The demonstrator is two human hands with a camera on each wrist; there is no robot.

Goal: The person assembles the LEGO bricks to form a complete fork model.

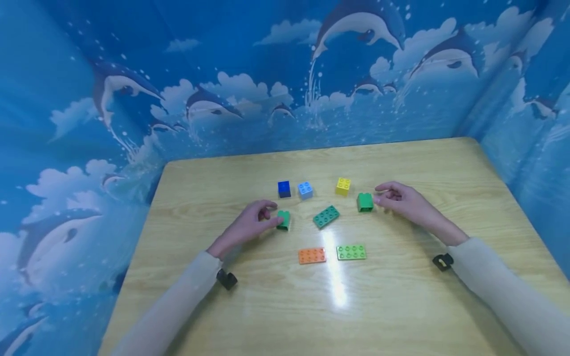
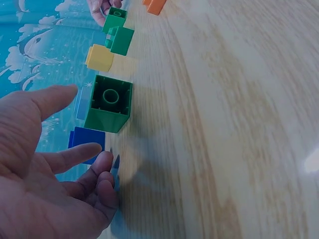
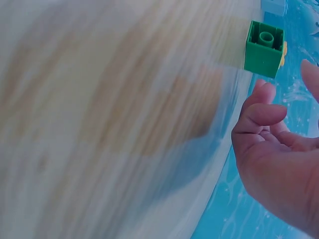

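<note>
My left hand (image 1: 251,223) is beside a small green building block (image 1: 283,220) left of the middle. In the left wrist view, the same block (image 2: 109,103) lies on its side with its hollow underside showing. Thumb and forefinger are spread on either side of it, seemingly apart from it. A second green block (image 1: 365,202) stands just left of my right hand (image 1: 403,200). The right wrist view shows that block (image 3: 264,49) also with its hollow underside visible. A small gap separates it from my loosely bent fingers (image 3: 266,114).
Between the hands lies a longer dark green block (image 1: 326,216). Behind are a dark blue block (image 1: 284,189), a light blue block (image 1: 305,190) and a yellow block (image 1: 343,186). Nearer lie an orange block (image 1: 312,255) and a lime block (image 1: 351,252) on the wooden table (image 1: 285,316).
</note>
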